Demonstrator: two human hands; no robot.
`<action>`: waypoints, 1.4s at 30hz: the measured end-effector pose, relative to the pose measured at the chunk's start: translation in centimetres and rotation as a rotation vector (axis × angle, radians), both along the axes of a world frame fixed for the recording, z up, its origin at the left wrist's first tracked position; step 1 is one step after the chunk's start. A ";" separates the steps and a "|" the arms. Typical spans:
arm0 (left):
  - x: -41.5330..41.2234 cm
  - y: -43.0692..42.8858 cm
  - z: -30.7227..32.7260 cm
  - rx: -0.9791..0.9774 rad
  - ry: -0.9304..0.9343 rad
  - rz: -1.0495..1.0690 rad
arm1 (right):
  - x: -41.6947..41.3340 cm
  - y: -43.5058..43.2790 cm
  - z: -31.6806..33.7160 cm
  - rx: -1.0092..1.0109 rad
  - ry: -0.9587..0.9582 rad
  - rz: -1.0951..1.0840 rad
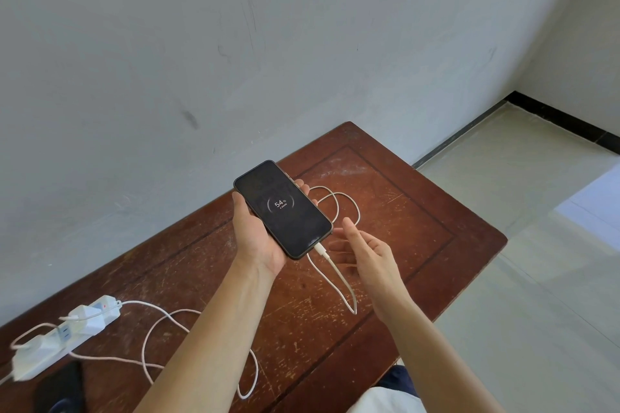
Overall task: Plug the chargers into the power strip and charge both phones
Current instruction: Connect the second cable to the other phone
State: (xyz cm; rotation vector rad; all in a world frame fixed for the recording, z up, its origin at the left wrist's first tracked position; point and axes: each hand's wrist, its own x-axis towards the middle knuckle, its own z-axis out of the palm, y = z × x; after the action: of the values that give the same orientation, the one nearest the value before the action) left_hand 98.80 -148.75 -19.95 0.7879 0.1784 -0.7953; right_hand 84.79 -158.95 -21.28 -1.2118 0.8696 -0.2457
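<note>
**Left hand holds a charging phone**

The left hand [260, 238] grips a black phone [283, 209] from below; its fingers are mostly hidden. The right hand [364, 253] is open, just beside the white cable [337, 273] plugged into the phone. The screen says 54%. Far left of the hands, the power strip [63, 335] holds two chargers; a dark, blurry thing [62, 384] sits near it.

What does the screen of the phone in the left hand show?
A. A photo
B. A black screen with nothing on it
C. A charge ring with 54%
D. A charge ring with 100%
C: the phone in the left hand shows a ring around 54%, and a cable is plugged into its bottom end.
</note>
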 end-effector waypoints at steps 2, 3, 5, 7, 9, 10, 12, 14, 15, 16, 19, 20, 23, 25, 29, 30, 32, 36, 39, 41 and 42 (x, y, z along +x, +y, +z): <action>0.1 0.2 -0.2 0.012 -0.008 -0.022 | 0.0 -0.6 -1.9 -0.027 0.149 0.055; 0.2 0.2 -0.2 0.021 -0.009 -0.034 | -0.2 -0.9 -3.1 -0.045 0.236 0.106; 0.2 0.4 -0.4 0.044 -0.011 -0.049 | -0.8 -1.3 -5.4 -0.043 0.401 0.229; 0.0 0.5 -0.6 0.087 -0.026 -0.051 | -1.4 -1.4 -7.7 0.038 0.550 0.324; -0.2 0.8 -1.1 0.135 -0.034 -0.043 | -1.8 -1.2 -9.7 0.213 0.626 0.375; -0.4 0.9 -1.4 0.159 -0.033 -0.034 | -2.0 -1.1 -10.6 0.298 0.616 0.394; -0.7 1.0 -2.0 0.211 -0.010 -0.006 | -2.4 -1.1 -12.2 0.333 0.562 0.422; -1.1 1.2 -3.0 0.253 0.035 0.024 | -2.6 -1.4 -12.8 0.233 0.525 0.367; -1.3 1.4 -3.6 0.266 0.052 0.027 | -2.6 -1.8 -13.1 0.179 0.506 0.311; -1.4 1.5 -4.2 0.283 0.065 0.028 | -2.5 -2.2 -13.1 0.137 0.482 0.253; -1.8 1.8 -6.6 0.352 0.110 0.028 | -2.4 -3.8 -12.9 0.010 0.431 0.085; -2.0 1.8 -7.4 0.383 0.129 0.024 | -2.4 -4.4 -13.0 -0.043 0.427 0.032; -2.9 1.4 -9.8 0.501 0.174 0.008 | -2.3 -5.9 -13.7 -0.157 0.432 -0.085; -3.7 0.9 -10.9 0.562 0.209 0.013 | -2.2 -6.5 -14.1 -0.162 0.426 -0.114; -4.8 0.1 -12.9 0.580 0.253 -0.002 | -2.0 -7.0 -14.8 -0.136 0.388 -0.145; -4.9 -0.1 -13.3 0.592 0.261 -0.002 | -2.0 -7.2 -14.9 -0.120 0.385 -0.152; -5.0 -0.5 -14.0 0.603 0.267 0.020 | -2.0 -7.6 -15.3 -0.091 0.385 -0.155; -4.8 -0.6 -14.5 0.673 0.249 -0.019 | -2.3 -8.1 -15.6 -0.062 0.376 -0.140; -4.6 -0.2 -14.3 0.694 0.180 -0.106 | -2.3 -8.4 -15.9 -0.077 0.375 -0.136; -4.4 0.4 -14.3 0.723 0.126 -0.180 | -2.3 -8.6 -16.3 -0.091 0.389 -0.139; -4.3 0.6 -14.5 0.738 0.106 -0.206 | -2.3 -8.6 -16.4 -0.097 0.402 -0.145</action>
State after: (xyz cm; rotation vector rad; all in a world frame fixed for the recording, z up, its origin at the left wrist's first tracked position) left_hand 94.52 -148.15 -34.47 1.4768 0.5086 -0.9775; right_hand 82.50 -167.53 -37.68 -1.3119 1.3098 -0.1638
